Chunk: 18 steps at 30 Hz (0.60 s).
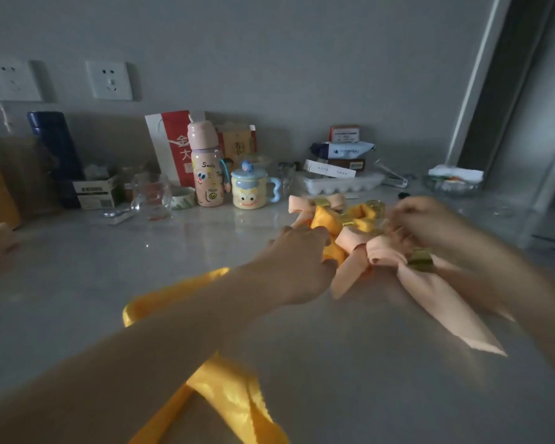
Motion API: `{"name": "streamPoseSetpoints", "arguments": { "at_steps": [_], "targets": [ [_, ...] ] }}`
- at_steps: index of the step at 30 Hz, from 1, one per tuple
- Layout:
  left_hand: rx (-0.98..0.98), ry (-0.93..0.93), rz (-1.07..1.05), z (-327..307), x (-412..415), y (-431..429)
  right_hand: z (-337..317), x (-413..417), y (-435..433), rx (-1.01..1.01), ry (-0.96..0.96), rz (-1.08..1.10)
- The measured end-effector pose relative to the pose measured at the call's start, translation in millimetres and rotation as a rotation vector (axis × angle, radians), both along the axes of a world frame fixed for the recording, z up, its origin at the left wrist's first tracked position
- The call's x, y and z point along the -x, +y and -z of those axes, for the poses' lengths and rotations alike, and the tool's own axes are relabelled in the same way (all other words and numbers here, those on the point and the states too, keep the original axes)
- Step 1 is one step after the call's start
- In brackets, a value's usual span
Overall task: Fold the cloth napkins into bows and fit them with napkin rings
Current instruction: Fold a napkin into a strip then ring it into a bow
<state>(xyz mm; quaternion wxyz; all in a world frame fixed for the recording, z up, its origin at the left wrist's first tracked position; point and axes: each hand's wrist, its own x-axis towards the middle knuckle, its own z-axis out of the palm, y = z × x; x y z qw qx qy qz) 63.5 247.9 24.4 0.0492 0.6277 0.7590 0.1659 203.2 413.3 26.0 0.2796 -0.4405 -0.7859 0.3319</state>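
The pink bottle (pixel 207 174) reads "Smile" in dark script. The red bag (pixel 177 145) behind it bears white characters — "金" above "大". Other labels are too blurred to read.

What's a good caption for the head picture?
Left hand and right hand work among napkin bows with gold rings.

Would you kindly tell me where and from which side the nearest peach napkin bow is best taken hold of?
I would pinch the peach napkin bow at its gold ring, coming from above: the cloth is gathered into a narrow waist there, while the loops and long flat tails would probably slump or unfold if lifted alone.
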Motion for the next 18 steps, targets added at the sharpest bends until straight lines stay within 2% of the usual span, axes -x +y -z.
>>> {"name": "streamPoseSetpoints", "arguments": {
  "at_steps": [4,6,9,13,15,18],
  "targets": [
    [-0.105,-0.019,-0.018,12.9,-0.5,81.1,11.6,1.0,53.5,-0.158,-0.063,0.172],
    [-0.151,-0.025,-0.029,14.6,-3.9,120.6,17.5,5.6,82.0,-0.182,-0.083,0.184],
    [-0.177,0.036,-0.012,17.0,-10.3,162.1,24.9,23.6,114.6,-0.273,-0.251,0.138],
    [-0.012,0.201,0.035,37.7,-19.0,207.6,34.7,44.3,153.8,-0.24,-0.572,0.044],
    [0.075,0.279,0.063,50.0,-18.5,219.5,39.3,53.1,170.1,-0.159,-0.617,0.014],
    [0.054,0.222,0.047,57.1,-12.8,224.6,43.7,66.6,181.0,-0.158,-0.654,0.0]
  ]
}}
